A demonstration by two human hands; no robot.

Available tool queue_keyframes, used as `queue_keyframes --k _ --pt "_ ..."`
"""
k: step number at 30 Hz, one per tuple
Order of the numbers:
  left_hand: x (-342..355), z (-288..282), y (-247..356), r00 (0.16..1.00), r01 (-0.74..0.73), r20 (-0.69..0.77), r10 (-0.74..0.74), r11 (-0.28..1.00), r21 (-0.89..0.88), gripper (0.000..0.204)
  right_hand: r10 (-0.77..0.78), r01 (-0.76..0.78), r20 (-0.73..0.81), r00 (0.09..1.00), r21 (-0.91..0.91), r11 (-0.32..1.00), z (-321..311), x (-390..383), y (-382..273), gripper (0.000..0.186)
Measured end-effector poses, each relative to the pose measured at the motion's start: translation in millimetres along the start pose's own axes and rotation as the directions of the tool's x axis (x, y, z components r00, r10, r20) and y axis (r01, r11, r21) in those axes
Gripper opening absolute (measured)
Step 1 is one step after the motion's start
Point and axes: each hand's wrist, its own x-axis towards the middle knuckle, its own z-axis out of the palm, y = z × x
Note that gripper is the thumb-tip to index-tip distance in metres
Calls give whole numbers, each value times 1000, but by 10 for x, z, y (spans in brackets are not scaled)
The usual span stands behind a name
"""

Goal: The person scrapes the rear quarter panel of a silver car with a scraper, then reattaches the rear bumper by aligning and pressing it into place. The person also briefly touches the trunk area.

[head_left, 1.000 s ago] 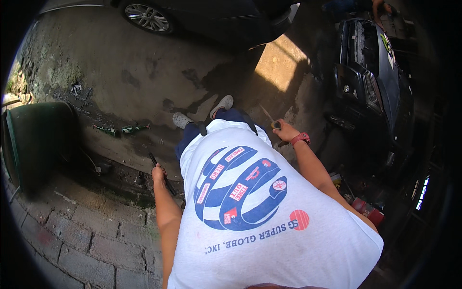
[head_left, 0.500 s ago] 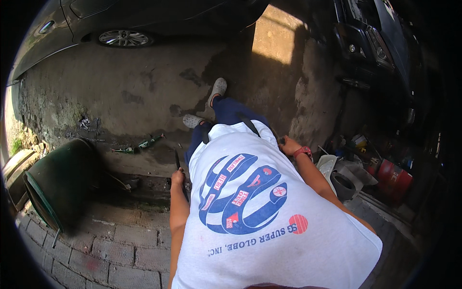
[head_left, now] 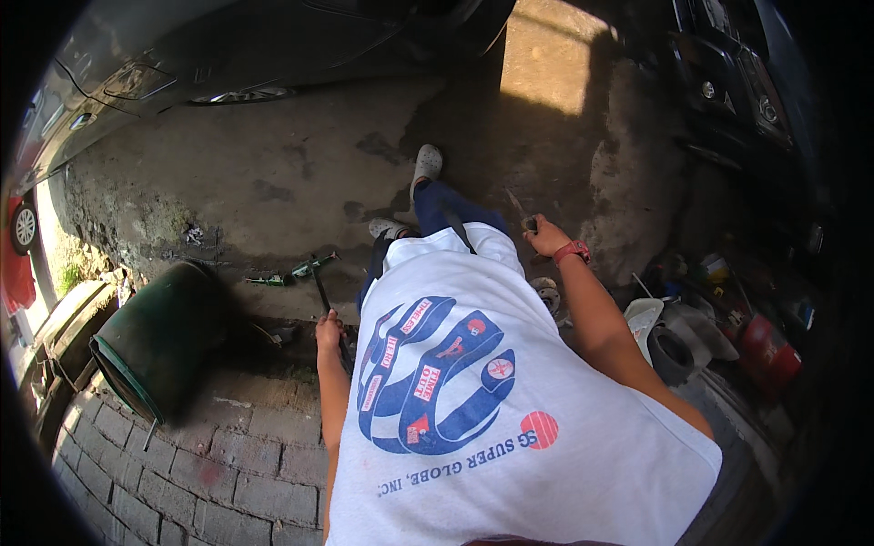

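Observation:
My left hand (head_left: 330,331) is closed around a dark, long-handled tool (head_left: 321,289) that points away from me. Its far end overlaps a green metal thing (head_left: 300,270) on the ground, so I cannot tell its head's shape or whether they touch. Out to the right, my right hand (head_left: 548,237), with a red watch on the wrist, grips a slim pointed hand tool (head_left: 516,202). That tool's tip points forward and left; its exact kind is unclear. Below this hand, a round metal part (head_left: 548,293) shows beside my shirt, partly hidden.
A dark green drum (head_left: 155,341) lies on its side at left, by grey paving bricks (head_left: 228,487). One dark car (head_left: 246,55) stands ahead, another vehicle (head_left: 742,91) at far right. Clutter with a black ring (head_left: 672,348) and a red container (head_left: 767,350) lies at right.
My right hand has moved forward from beside my body, bringing the pointed tool into sight. The left hand's tool has swung slightly left. My view has shifted, showing a red car at the left edge.

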Motion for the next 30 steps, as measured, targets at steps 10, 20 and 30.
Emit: queue_keyframes --k 10,20,30 --pt "-601 407 567 990 -78 -73 120 902 425 48 -69 69 -3 998 -45 997 -1191 850 -315 73" --pt "-682 445 654 987 -28 -129 94 897 441 50 -22 22 4 1000 -86 996 -1196 1043 -125 74" --pt "266 -213 608 998 -16 -41 52 785 619 63 71 -69 -51 996 44 997 -557 545 -395 75"
